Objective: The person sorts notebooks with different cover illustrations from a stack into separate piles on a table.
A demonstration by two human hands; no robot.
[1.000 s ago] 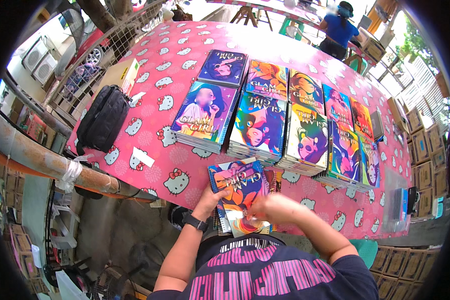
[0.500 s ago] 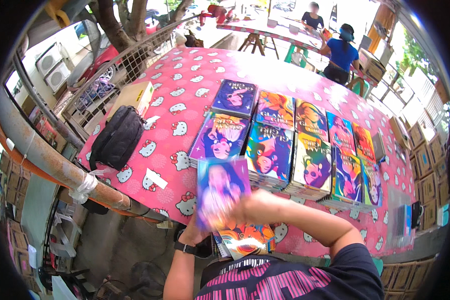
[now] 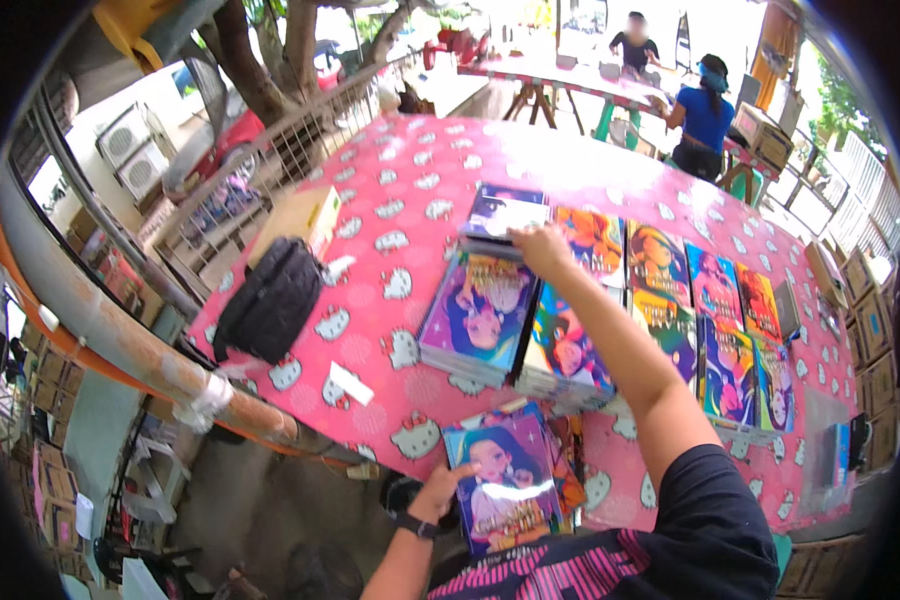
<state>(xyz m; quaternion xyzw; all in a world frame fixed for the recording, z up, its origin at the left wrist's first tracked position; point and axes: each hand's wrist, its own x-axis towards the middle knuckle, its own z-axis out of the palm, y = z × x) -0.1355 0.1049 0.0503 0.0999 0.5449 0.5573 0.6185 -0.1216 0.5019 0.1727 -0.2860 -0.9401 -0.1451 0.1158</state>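
My left hand [image 3: 438, 492], with a dark watch on its wrist, grips the left edge of a purple coloring book [image 3: 505, 475] with a cartoon woman on its cover. More books with orange covers [image 3: 569, 470] show under and beside it, close to my body. My right arm reaches across the table. My right hand [image 3: 543, 250] pinches the right edge of a dark blue book [image 3: 505, 213] on top of the far-left stack. Just nearer stands a stack of purple-blue books [image 3: 478, 312]. My forearm partly covers the stack of multicolored books [image 3: 567, 345].
Further stacks of bright books [image 3: 728, 370] stand to the right on the pink patterned tablecloth [image 3: 395, 330]. A black pouch [image 3: 270, 300], a cardboard box [image 3: 305, 215] and a white paper slip [image 3: 350, 384] lie left. A rusty pipe [image 3: 255, 412] borders the table. Two people work at a far table.
My right hand has left the purple book near me and reached forward to the dark blue book. The purple book has come down lower, still in my left hand. The view has shifted.
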